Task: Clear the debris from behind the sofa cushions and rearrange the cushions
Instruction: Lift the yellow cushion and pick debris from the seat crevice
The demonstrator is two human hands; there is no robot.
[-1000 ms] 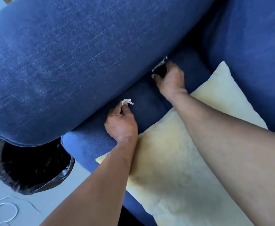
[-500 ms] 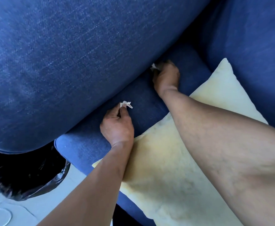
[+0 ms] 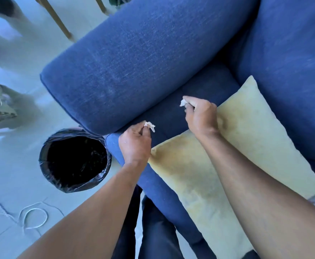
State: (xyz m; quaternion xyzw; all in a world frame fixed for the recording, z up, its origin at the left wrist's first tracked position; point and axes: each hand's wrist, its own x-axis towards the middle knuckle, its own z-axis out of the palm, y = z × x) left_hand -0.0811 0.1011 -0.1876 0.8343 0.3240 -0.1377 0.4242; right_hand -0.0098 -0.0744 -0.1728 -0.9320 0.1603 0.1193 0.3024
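Debris was in both hands: the left hand pinched a white paper scrap in a tight fingertip grip, and the right hand pinched another crumpled scrap, both above the blue seat beside the armrest cushion. The lined bin stood on the floor just left of the sofa. So slight a hold risked a scrap slipping onto the seat or floor short of the bin. The cream pillow lay loose under the right forearm and could get dragged.
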